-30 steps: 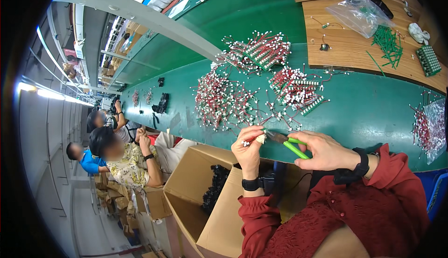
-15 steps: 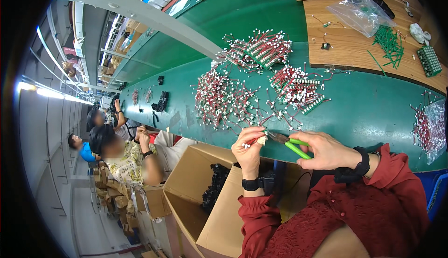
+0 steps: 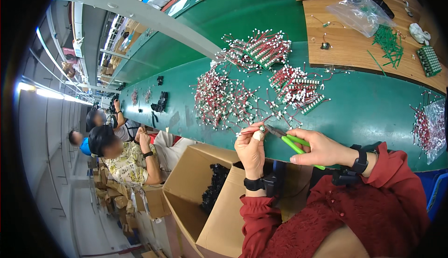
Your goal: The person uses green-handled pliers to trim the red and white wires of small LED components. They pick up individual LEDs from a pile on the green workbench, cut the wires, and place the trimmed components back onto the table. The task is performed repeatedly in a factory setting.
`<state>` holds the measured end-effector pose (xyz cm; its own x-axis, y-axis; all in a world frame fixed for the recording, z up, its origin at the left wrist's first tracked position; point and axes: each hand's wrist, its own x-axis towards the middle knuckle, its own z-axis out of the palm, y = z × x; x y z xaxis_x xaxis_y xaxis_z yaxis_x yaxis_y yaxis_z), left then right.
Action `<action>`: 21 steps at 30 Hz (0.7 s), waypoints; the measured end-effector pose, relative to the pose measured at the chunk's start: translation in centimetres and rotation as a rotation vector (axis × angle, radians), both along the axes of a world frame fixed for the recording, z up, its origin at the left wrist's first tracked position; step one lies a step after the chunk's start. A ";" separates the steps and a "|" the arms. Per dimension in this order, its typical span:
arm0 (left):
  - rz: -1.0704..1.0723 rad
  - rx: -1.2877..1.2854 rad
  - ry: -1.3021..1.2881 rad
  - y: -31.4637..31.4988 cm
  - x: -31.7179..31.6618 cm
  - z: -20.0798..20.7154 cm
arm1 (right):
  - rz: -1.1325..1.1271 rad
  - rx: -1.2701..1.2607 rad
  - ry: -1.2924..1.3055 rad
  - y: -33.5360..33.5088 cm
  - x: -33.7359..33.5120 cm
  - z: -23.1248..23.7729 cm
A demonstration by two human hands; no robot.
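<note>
My left hand is closed in a pinch on a small circuit board with red wires and white connectors. A pale covering shows on one fingertip. In my right hand are pliers with green handles, their jaws up against the small board. Whether they are nippers or plain pliers cannot be made out. Just beyond both hands, a loose heap of red-wired small boards spreads over the green bench. Board panels with white connectors lie to the right of the heap.
Another stack of wired panels lies farther back. A wooden board carries green strips and a clear bag. Below the bench edge stands an open cardboard box with black parts. Co-workers sit at the left.
Both hands have shifted slightly, and the pliers' jaws have come closer to the small board. The handles have swung downward, and my left fingers have turned around the part.
</note>
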<state>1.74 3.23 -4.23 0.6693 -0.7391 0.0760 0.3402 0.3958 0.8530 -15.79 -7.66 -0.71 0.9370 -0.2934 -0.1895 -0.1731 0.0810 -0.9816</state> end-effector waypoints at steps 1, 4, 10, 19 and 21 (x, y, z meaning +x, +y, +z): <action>0.009 0.019 -0.067 0.1 0.1 -0.1 | -0.015 -0.084 -0.029 0.1 0.0 -0.1; 0.027 0.054 -0.225 0.2 0.4 -0.2 | -0.033 -0.265 -0.072 0.4 0.1 -0.4; 0.002 0.063 -0.323 0.3 0.8 0.1 | 0.085 0.009 -0.078 -0.1 -0.3 -0.4; 0.019 0.043 0.113 -0.1 0.2 -0.3 | 0.017 0.420 -0.093 -0.6 0.7 -0.1; 0.028 0.053 -0.035 0.0 0.1 -0.3 | 0.001 0.188 -0.059 -0.4 0.4 -0.2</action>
<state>1.86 3.19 -4.58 0.6872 -0.7239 0.0611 0.2992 0.3586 0.8842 -15.36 -8.10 -0.88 0.9483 -0.2575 -0.1854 -0.1155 0.2641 -0.9576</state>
